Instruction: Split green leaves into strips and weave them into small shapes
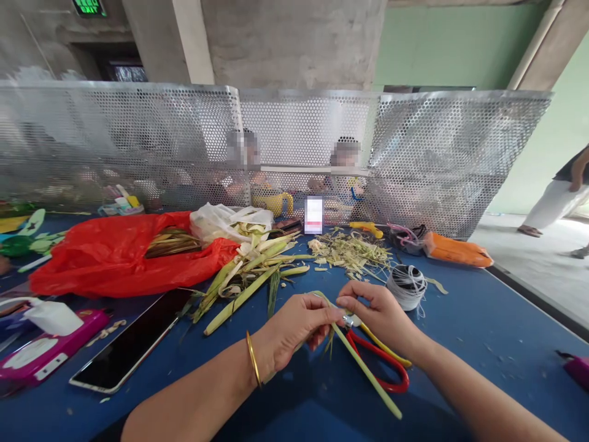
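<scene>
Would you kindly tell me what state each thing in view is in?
Green stalk, held, lower end free
Left hand, fingers closed on the stalk
Right hand, fingers bent beside the stalk, grip unclear
Red-handled scissors, blades hidden
Lying phone, screen dark
Upright phone, screen lit
Red plastic bag, open, dried leaves inside
String spool, some strands loose
Exit sign, lit

From the left hand and right hand, there is big room at 3 o'clock, where a hand could slide over the blue surface. The ball of string is in the way at 2 o'clock. The scissors and green stalk block 4 to 5 o'clock. Scraps fill 12 o'clock, with a metal wall behind. Long leaves crowd 10 o'clock.
</scene>
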Demonstrator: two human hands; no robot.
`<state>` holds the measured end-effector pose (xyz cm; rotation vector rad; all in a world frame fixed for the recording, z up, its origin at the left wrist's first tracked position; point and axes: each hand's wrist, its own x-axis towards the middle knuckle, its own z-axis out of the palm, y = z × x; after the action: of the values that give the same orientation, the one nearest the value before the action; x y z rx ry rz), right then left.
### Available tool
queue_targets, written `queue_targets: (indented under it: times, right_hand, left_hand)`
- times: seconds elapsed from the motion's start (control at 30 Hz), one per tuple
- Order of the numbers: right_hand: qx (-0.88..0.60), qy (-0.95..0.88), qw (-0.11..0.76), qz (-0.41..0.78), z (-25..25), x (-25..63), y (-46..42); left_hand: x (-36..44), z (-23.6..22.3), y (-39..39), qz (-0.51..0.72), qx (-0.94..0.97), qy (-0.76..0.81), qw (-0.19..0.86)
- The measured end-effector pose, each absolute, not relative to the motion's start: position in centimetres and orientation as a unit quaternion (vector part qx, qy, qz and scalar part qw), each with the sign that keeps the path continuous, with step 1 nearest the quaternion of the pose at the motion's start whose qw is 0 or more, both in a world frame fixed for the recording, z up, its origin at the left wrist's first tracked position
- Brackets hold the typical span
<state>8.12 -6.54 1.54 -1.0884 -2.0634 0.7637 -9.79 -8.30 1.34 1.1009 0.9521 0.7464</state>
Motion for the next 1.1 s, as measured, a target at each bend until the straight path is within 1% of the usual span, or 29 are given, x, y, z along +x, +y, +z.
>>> queue_targets:
  times: [0.17, 0.37, 0.43, 0.57, 0.63, 0.7, 0.77, 0.83, 0.87, 0.97, 1.1]
  right_hand:
    - [-0.411, -0.798, 0.325, 0.298, 1.6, 8.0, -6.8]
    - [-0.429, -0.809, 0.324, 0.237, 1.4, 7.9, -6.7]
    - [-0.426, -0.826, 0.325, 0.175, 1.5, 8.2, -6.6]
    - [-0.384, -0.845, 0.371, -0.038, 2.8, 8.9, -6.7]
    - [-0.347, -0.855, 0.374, -0.094, 3.4, 8.9, -7.1]
    - [-0.289, -0.894, 0.323, -0.113, 3.5, 8.6, -7.8]
    - [-0.231, -0.935, 0.238, -0.127, 3.0, 7.9, -8.3]
    - [-0.211, -0.948, 0.176, -0.161, 2.2, 7.2, -8.6]
    - [-0.212, -0.947, 0.16, -0.18, 1.8, 7.0, -8.7]
    - [-0.214, -0.942, 0.147, -0.215, 1.0, 6.7, -8.6]
    - [-0.181, -0.949, 0.164, -0.197, 0.7, 7.0, -8.7]
  left_hand:
    - [-9.6, 1.3, -8.4, 0.312, 0.503, 0.437, 0.677]
    - [-9.8, 1.3, -8.2, 0.298, 0.506, 0.428, 0.687]
    - [-10.0, 1.2, -8.1, 0.302, 0.491, 0.43, 0.695]
    - [-10.3, 1.2, -7.9, 0.342, 0.445, 0.42, 0.713]
    - [-10.4, 1.3, -7.8, 0.368, 0.416, 0.403, 0.727]
    - [-10.4, 1.2, -7.6, 0.393, 0.387, 0.384, 0.74]
    - [-10.4, 1.0, -7.4, 0.409, 0.374, 0.373, 0.744]
    - [-10.4, 0.7, -7.2, 0.417, 0.371, 0.376, 0.74]
    - [-10.3, 0.6, -7.2, 0.418, 0.37, 0.38, 0.737]
    - [-10.2, 0.4, -7.2, 0.421, 0.363, 0.388, 0.735]
    - [-9.8, 0.4, -7.4, 0.435, 0.357, 0.389, 0.729]
